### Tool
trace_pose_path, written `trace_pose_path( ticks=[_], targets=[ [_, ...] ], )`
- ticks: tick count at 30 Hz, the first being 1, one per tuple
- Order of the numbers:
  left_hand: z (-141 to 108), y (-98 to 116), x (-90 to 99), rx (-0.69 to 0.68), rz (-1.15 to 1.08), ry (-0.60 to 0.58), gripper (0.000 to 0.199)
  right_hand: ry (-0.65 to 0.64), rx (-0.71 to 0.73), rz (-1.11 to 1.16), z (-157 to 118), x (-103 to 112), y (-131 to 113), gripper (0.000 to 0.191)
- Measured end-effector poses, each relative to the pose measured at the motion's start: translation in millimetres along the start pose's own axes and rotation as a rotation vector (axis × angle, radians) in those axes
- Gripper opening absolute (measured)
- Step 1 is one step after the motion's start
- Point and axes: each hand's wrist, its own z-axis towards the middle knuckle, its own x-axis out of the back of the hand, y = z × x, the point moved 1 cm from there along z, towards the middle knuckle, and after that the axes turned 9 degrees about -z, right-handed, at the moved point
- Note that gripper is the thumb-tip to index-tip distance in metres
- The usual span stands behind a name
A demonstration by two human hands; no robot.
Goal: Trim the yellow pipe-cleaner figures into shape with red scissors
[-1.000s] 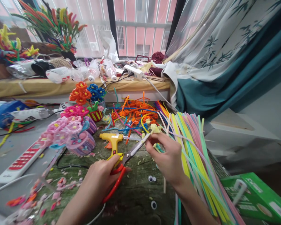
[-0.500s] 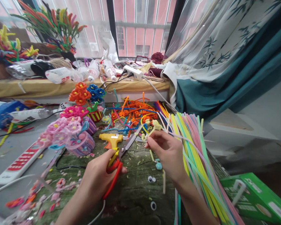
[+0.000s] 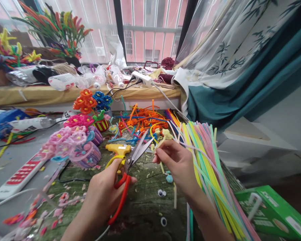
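My left hand is wrapped round the handles of a pair of scissors, one loop yellow and the other red. Their blades stand apart and point toward my right hand. Thumb and fingers of that hand pinch a pale yellow fuzzy pipe-cleaner piece, whose bunched end shows above the fingers; the pinched part is mostly hidden. Behind the scissors lies a yellow glue gun. A small light-blue lump and googly eyes rest on the table below the blades.
A thick bundle of coloured pipe cleaners lies right of my right arm, with a green box beyond it. Fuzzy flower pots and a power strip are at left. Orange pieces pile up behind. Pink scraps litter the front left.
The scissor blades have spread apart from nearly closed, the handles widening in my left hand. My right hand, still pinching the pale yellow piece, has shifted very slightly left.
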Motion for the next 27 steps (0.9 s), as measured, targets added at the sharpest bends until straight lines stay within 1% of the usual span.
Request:
trace_pose_path(
  ticks=[2,4,7,15,17,21,27],
  targets=[
    [0.1,1.0,0.1,-0.06,0.024,0.053,0.019,0.009,0.014,-0.021,0.0,0.0,-0.4,0.005],
    [-0.5,1.4,-0.9,-0.124,0.035,0.071,0.021,0.018,0.027,-0.039,0.0,0.1,-0.2,0.005],
    [-1.9,0.7,-3.2,-0.196,0.06,0.077,0.024,0.018,0.046,-0.083,-0.5,-0.1,1.3,0.006],
    [-5.2,0.0,-5.0,-0.31,0.161,0.069,0.034,0.018,0.103,-0.2,-2.9,-2.5,2.6,0.002],
    [-4.7,-0.2,-5.7,-0.308,0.155,0.065,0.035,0.024,0.109,-0.214,-2.6,-2.6,2.6,0.002],
    [-2.5,-0.9,-7.0,-0.259,0.113,0.031,0.035,0.033,0.115,-0.229,-2.2,-2.4,2.6,0.004],
    [-2.4,-2.0,-7.1,-0.237,0.058,0.021,0.035,0.044,0.12,-0.263,-3.1,-2.9,1.3,0.005]
  ],
)
